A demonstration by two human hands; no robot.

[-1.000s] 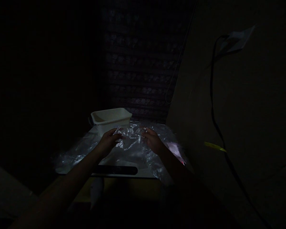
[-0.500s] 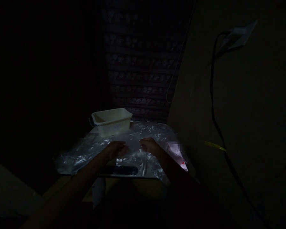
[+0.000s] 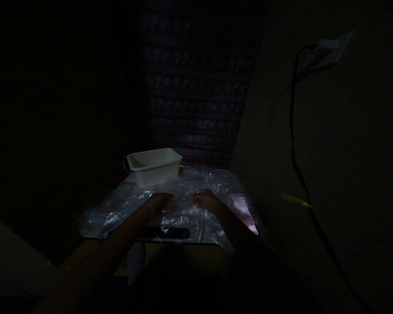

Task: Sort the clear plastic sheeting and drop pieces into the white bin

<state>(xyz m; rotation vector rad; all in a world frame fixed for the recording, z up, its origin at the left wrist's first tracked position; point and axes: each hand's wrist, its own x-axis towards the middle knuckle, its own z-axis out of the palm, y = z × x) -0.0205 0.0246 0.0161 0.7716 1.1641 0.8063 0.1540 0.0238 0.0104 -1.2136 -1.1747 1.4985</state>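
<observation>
Clear, crinkled plastic bags or sheeting point(image 3: 183, 220) lie spread over the table, glinting in the dim light. Above them, left of centre, my left hand point(image 3: 159, 204) reaches in with its fingers stretched out and slightly apart; it is open, and whether it touches the plastic is hard to see. Facing it across a small gap, my right hand point(image 3: 205, 200) has bent fingers pressed together and appears closed on a clear plastic bag. A fold of plastic hangs down below that hand. The fingertips are too dark to make out fully.
A cream plastic tub point(image 3: 157, 174) stands at the back left of the table. Pink and white packaging point(image 3: 242, 207) lies at the right edge. A dark slot point(image 3: 170, 233) shows near the front edge. A black cable point(image 3: 293, 144) with a yellow tag hangs along the right wall.
The plastic between and below my hands has shifted a little, and the hanging fold has moved slightly right. My left hand's fingers show more clearly; both hands stay nearly in place.
</observation>
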